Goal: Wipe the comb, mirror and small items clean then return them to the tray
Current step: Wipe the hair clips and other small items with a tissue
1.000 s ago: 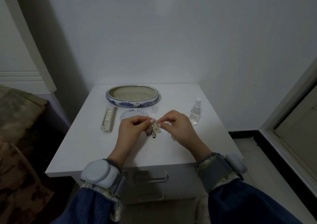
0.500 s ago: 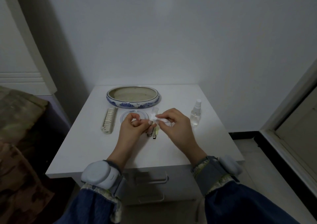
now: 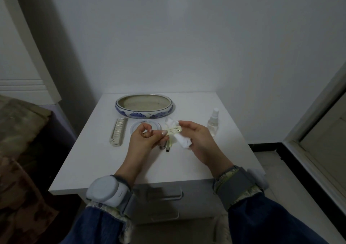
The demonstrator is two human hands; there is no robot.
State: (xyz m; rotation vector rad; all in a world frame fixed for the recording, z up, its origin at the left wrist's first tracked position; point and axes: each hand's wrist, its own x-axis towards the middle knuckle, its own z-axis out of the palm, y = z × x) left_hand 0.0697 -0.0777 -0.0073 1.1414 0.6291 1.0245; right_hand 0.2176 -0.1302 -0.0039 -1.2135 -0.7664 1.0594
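My left hand (image 3: 144, 140) pinches a hair clip (image 3: 174, 130), right hand (image 3: 198, 140) grips the cloth (image 3: 184, 142) wiping it. Tray (image 3: 143, 111) empty; comb (image 3: 118, 134), mirror (image 3: 136, 127) still out, so I judge mid-task.

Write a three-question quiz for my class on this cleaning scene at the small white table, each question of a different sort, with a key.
1. True or false: the comb lies inside the blue-and-white tray.
2. Which thing stands nearest the table's right edge? A) the round mirror B) the spray bottle C) the comb
3. Fill in: the left hand pinches one end of a pale hair clip, while the right hand grips a white ____.

Key
1. False: it lies on the white table, left of the mirror.
2. B
3. cloth
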